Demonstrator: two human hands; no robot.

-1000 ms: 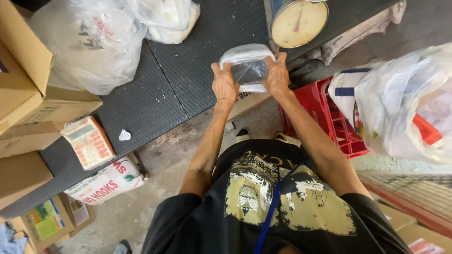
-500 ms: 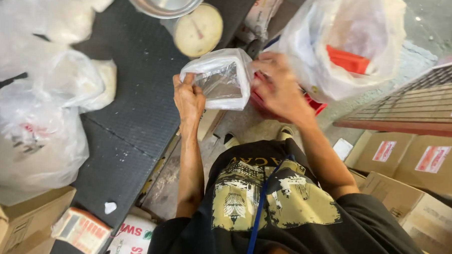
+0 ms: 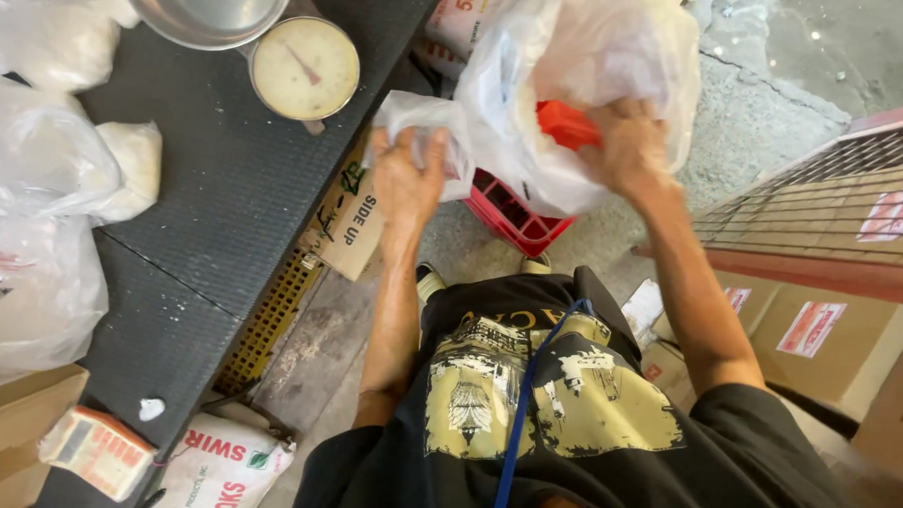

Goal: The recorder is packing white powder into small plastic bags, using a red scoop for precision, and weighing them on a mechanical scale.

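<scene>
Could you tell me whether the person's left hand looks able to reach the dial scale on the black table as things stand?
Probably yes: the left hand grips a white plastic bag close beside the dial scale, with only bare black table between, but it would have to let go.

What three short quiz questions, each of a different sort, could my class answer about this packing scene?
1. True or false: the dial scale stands on the dark mat.
2. What colour is the crate under the large plastic bag?
3. The right hand is at: A) the bag's opening, B) the scale, C) a carton.

Key: 1 true. 2 red. 3 A. The left hand grips a small bag.
</scene>
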